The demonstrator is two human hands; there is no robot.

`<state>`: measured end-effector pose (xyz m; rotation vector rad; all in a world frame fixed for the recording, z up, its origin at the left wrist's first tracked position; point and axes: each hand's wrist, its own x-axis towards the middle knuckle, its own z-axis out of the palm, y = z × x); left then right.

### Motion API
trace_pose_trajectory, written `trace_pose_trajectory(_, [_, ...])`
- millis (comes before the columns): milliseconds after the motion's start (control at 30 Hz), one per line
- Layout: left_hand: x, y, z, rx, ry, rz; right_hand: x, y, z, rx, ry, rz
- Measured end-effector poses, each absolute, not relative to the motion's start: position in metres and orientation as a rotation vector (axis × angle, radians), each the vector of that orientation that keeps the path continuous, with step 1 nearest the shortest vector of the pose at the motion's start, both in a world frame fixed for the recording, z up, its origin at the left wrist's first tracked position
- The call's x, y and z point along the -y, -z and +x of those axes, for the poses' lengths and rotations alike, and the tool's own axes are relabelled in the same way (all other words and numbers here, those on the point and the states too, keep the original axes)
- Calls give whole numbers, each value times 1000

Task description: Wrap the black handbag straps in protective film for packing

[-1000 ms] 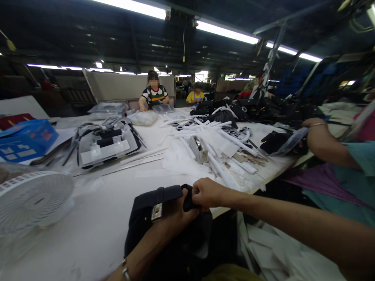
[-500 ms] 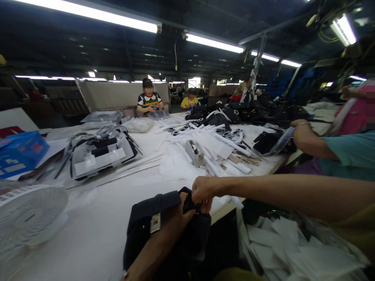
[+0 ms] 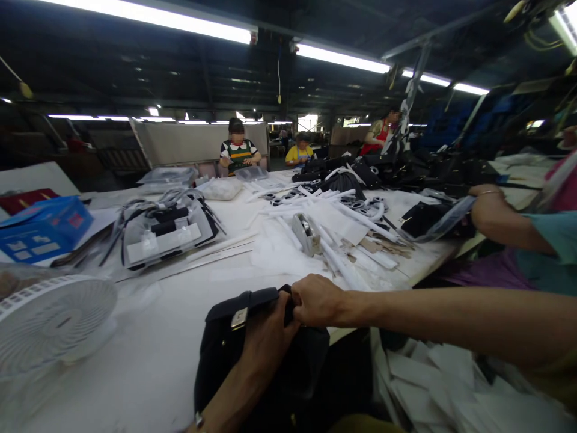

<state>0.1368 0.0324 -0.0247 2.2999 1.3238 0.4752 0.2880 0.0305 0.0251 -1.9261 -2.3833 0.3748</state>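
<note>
A dark handbag [image 3: 220,355] with a flap and a metal clasp [image 3: 239,318] rests at the table's near edge, below my view's middle. Across its front lies my left hand [image 3: 270,331], its fingers closed on the bag's upper edge beside the flap. My right hand [image 3: 315,300] comes in from the right, fist-like, with thumb and fingers pinched at the same top corner of the bag. Both hands meet there, close together. What exactly the right fingertips grip is dark and partly hidden behind the knuckles.
At left stand a white fan [image 3: 58,325] and a blue box [image 3: 45,228]. A wrapped bag [image 3: 164,231] lies beyond them. A tape dispenser [image 3: 306,234] sits among white strips. White sheets [image 3: 433,379] fill a bag at lower right. A co-worker's arm [image 3: 509,219] handles black goods at right.
My right hand has turned and closed more tightly at the bag's top corner. The flap and clasp have tilted slightly. The view has shifted a little, with the scene sliding right.
</note>
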Motion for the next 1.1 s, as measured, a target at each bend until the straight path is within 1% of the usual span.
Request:
trace_pose_trajectory(67, [-33,23,137,-1365,-440,2331,-38,-32,286,2296,-676,-2047])
trace_pose_trajectory(167, [-34,24,137,-1402,-453,2362,-50,-44,286,2005,-1195,-2201])
trace_pose_trajectory(233, [-35,24,137,-1383,-466,2381,-55,-50,290,1873,-1412,-2210])
trace_pose_trajectory(300, [-37,24,136,-1327,-483,2379,-58,-52,297,1844,-1541,-2165])
trace_pose_trajectory(367, [-40,25,137,-1279,-516,2370,-58,-48,305,1858,-1590,-2093])
trace_pose_trajectory(467, [-44,31,137,-1289,-598,2380,-56,-29,315,1803,-1567,-1900])
trace_pose_trajectory(600, [-43,38,136,-1241,-648,2415,-53,6,320,1432,-1605,-1660])
trace_pose_trajectory(700, [-40,36,136,-1132,-635,2456,-51,23,320,1301,-1636,-1544])
trace_pose_trajectory(867, [-41,21,138,-1141,-542,2403,-51,32,323,1254,-1696,-1416])
trace_pose_trajectory(1100, [-46,7,140,-1237,-499,2020,-51,43,336,1157,-1886,-1141])
